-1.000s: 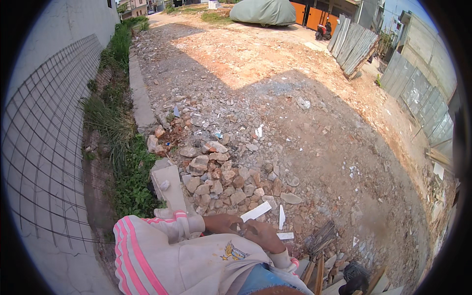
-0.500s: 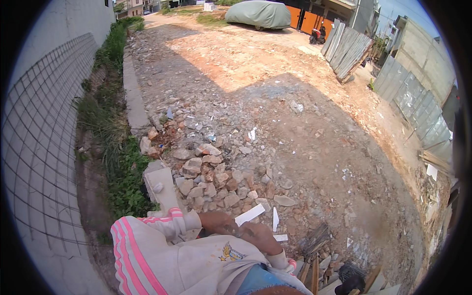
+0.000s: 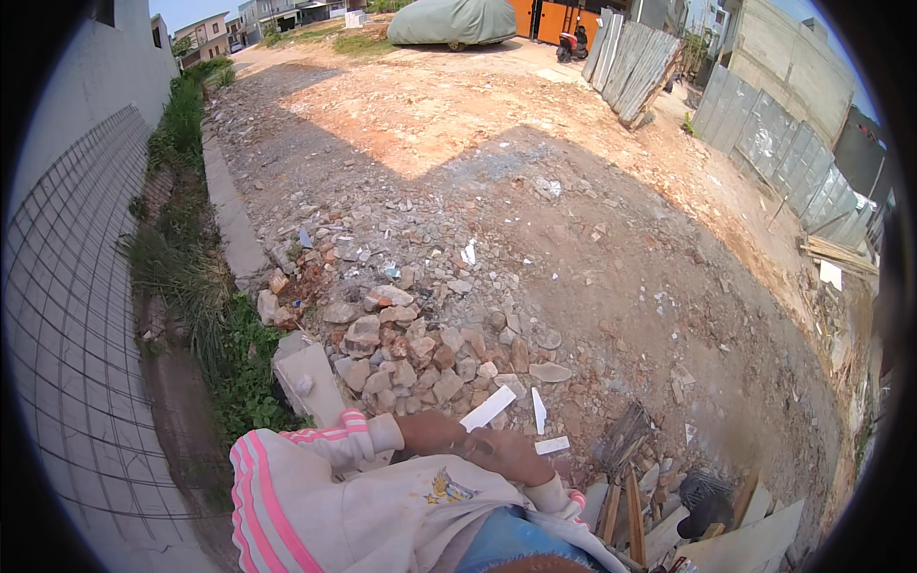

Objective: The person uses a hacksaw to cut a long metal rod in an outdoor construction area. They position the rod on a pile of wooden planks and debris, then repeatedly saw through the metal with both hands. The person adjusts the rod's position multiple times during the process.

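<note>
My left hand and my right hand are together in front of my body, fingers closed and meeting at the middle. What is between them is too hidden and small to make out. Both arms are in pale sleeves with pink stripes, above my pale jacket with a small emblem on it. White strips lie on the ground just beyond my hands, next to a pile of broken stones.
A wire mesh panel and weeds line the left, beside a concrete slab. Scrap wood lies at lower right. Corrugated metal sheets, a parked scooter and a covered car stand farther off.
The view has turned a little, so the ground and background sit further left and higher in the picture. My hands remain together, shifting only slightly.
</note>
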### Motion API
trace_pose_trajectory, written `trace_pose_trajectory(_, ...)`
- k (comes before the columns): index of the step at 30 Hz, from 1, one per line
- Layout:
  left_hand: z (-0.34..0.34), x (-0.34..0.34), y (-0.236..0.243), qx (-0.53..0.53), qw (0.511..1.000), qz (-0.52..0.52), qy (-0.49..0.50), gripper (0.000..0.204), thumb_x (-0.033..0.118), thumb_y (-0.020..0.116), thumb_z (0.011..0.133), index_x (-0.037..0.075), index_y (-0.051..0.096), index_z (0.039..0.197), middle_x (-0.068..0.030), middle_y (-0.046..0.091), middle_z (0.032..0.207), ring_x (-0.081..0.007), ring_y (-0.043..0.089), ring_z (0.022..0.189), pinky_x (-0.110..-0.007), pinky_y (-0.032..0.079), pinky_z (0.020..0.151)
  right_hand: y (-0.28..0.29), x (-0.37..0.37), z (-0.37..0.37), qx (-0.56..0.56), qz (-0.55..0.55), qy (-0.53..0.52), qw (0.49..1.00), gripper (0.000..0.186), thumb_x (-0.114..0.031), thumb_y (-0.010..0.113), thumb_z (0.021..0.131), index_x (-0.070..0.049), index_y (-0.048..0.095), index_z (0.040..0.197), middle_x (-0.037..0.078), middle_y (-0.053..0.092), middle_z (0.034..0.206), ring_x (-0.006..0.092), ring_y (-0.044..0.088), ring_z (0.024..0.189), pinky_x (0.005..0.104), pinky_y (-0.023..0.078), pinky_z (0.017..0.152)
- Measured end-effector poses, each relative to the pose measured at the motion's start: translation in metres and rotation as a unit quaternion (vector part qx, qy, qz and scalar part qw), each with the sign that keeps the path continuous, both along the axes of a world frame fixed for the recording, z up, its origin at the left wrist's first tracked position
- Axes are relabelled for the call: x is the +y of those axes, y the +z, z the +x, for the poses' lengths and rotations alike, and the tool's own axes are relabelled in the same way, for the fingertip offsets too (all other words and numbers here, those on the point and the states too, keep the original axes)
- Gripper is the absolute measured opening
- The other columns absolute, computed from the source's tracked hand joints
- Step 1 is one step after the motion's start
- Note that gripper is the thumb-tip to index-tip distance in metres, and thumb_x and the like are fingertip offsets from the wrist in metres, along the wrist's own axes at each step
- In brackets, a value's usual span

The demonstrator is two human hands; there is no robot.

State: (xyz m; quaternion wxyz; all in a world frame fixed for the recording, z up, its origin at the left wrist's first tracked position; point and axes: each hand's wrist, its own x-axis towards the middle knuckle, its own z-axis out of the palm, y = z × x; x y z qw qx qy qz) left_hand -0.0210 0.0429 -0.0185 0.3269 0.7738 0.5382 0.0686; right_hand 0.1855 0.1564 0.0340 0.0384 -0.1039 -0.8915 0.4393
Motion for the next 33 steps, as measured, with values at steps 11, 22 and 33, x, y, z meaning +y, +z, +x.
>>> trace_pose_trajectory(11, -0.028, -0.018, 0.042, -0.122, 0.991, -0.042, -0.037, 0.038, 0.031, 0.072, 0.084, 0.01, 0.065, 0.114, -0.0169, 0.069, 0.106, -0.0368, 0.069, 0.085, -0.045, 0.054, 0.073, -0.009, -0.063, -0.019, 0.063, 0.002, -0.141, 0.988, 0.014, -0.021, 0.067, 0.079, -0.009, 0.063, 0.087, 0.012, 0.065, 0.074, 0.0333, 0.065, 0.07, 0.0469, 0.048, 0.061)
trace_pose_trajectory(22, 0.022, 0.023, 0.04, -0.002, 0.98, -0.074, -0.187, 0.038, 0.031, 0.074, 0.079, 0.01, 0.066, 0.11, -0.0159, 0.069, 0.1, -0.0375, 0.069, 0.081, -0.045, 0.054, 0.069, -0.048, -0.07, 0.041, 0.141, 0.009, -0.342, 0.929, 0.012, -0.018, 0.063, 0.08, -0.007, 0.062, 0.086, 0.013, 0.064, 0.073, 0.0343, 0.065, 0.071, 0.0478, 0.049, 0.064)
trace_pose_trajectory(33, 0.013, 0.061, 0.006, 0.047, 0.954, 0.062, -0.291, 0.026, 0.029, 0.068, 0.079, 0.012, 0.064, 0.099, -0.0101, 0.063, 0.088, -0.0322, 0.066, 0.083, -0.043, 0.051, 0.069, -0.053, -0.103, 0.167, 0.022, -0.029, -0.595, 0.803, 0.016, -0.019, 0.064, 0.085, -0.006, 0.064, 0.094, 0.016, 0.065, 0.079, 0.033, 0.066, 0.074, 0.0434, 0.05, 0.066)
